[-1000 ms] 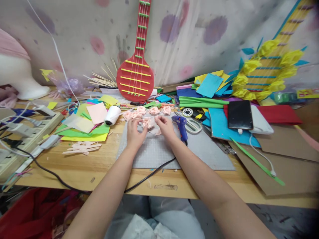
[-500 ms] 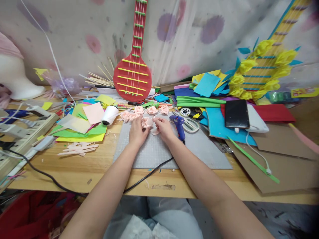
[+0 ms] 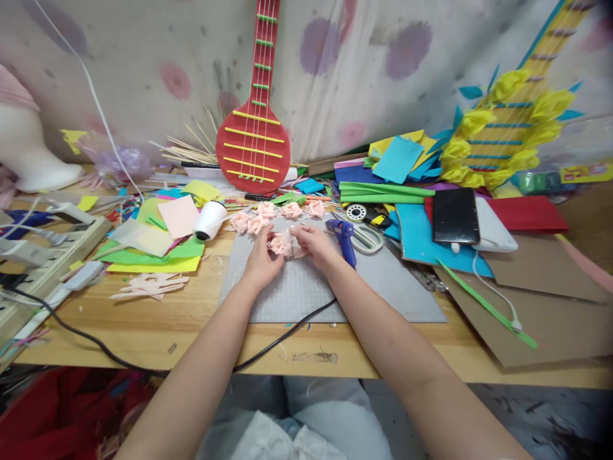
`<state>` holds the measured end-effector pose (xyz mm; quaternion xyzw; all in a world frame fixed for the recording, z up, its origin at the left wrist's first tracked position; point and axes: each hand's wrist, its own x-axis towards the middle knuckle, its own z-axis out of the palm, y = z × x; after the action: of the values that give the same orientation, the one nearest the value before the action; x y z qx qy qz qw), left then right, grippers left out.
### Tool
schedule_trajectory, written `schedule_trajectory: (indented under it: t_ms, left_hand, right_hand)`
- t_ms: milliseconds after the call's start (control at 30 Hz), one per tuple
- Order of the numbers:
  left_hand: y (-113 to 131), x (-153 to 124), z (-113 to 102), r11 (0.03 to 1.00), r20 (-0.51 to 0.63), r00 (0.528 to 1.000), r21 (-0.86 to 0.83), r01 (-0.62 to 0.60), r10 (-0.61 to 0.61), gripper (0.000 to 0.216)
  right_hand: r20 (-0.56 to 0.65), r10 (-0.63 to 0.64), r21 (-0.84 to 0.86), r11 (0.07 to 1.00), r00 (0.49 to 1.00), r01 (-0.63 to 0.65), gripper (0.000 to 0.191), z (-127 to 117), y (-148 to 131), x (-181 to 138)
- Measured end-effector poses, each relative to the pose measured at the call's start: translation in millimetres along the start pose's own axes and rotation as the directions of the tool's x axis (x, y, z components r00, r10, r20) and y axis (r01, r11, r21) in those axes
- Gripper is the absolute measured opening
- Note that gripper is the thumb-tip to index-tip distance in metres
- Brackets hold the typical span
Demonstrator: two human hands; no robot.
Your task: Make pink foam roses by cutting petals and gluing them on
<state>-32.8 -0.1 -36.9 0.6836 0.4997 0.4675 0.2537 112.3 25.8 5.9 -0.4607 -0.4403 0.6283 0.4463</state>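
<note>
A pale pink paper flower (image 3: 280, 243) is between my two hands, above the grey cutting mat (image 3: 297, 294). My left hand (image 3: 262, 260) is closed around its left side, thumb toward me. My right hand (image 3: 313, 245) pinches a pale pink strip at the flower's right side; the fingertips partly hide it. Several finished pink paper flowers (image 3: 291, 210) lie just behind my hands. Right of my right hand a blue glue gun (image 3: 343, 240) rests on the mat, with grey-handled scissors (image 3: 368, 240) beside it.
A white thread spool (image 3: 210, 220) and coloured paper sheets (image 3: 143, 237) lie left, near cut pink strips (image 3: 149, 285). A black cable (image 3: 287, 335) crosses the front. A phone (image 3: 455, 216) and cardboard (image 3: 536, 306) lie right. A red paper lute (image 3: 253, 147) stands behind.
My left hand has shifted slightly left and down, so more of the pink flower shows. My right hand has stayed near the flower's right side. The camera view has shifted slightly.
</note>
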Motion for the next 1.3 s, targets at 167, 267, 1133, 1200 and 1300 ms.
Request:
schedule_trajectory:
  t_ms: [167, 267, 1133, 1200, 1300]
  left_hand:
    - [-2, 0, 1, 1.0, -0.039, 0.999, 0.016, 0.017, -0.016, 0.07]
    - [-3, 1, 1, 0.999, -0.065, 0.998, 0.037, 0.026, -0.024, 0.07]
    - [-3, 1, 1, 0.997, -0.069, 0.997, 0.06, 0.037, -0.033, 0.068]
    - [-3, 1, 1, 0.997, -0.075, 0.996, 0.056, 0.047, -0.042, 0.068]
    - [-4, 1, 1, 0.997, -0.083, 0.995, 0.056, 0.059, -0.055, 0.067]
  right_hand:
    - [-0.043, 0.004, 0.0, 1.0, 0.999, -0.004, 0.028, 2, 6, 4]
    - [-0.047, -0.005, 0.007, 1.0, 0.999, 0.005, 0.027, 3, 8, 4]
    - [-0.233, -0.124, -0.081, 0.991, 0.965, 0.108, 0.022, 13, 26, 9]
    - [-0.217, -0.152, -0.123, 0.984, 0.964, 0.128, 0.033, 13, 29, 9]
    - [-0.188, -0.215, -0.207, 0.962, 0.958, 0.176, 0.045, 11, 33, 10]
